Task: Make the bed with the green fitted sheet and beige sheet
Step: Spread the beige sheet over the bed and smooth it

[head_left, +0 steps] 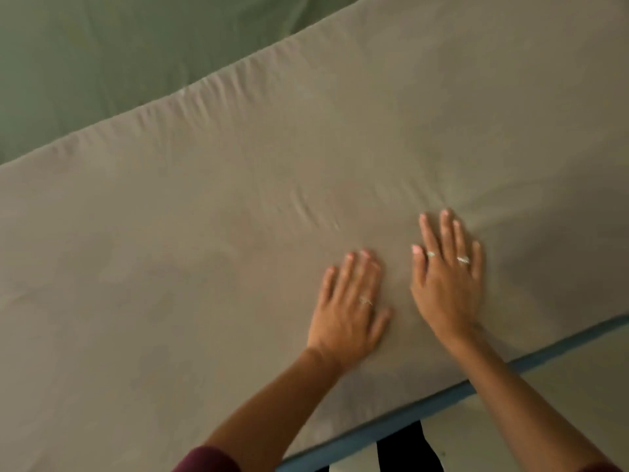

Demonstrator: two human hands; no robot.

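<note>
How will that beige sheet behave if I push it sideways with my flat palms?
The beige sheet is probably limp: small wrinkles fan out from the right hand. It will likely bunch rather than slide whole; ripples already line its far edge beside the green fitted sheet.

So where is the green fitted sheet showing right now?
In the head view the green fitted sheet shows at the upper left, beyond the far edge of the beige sheet that both hands press flat.
</note>
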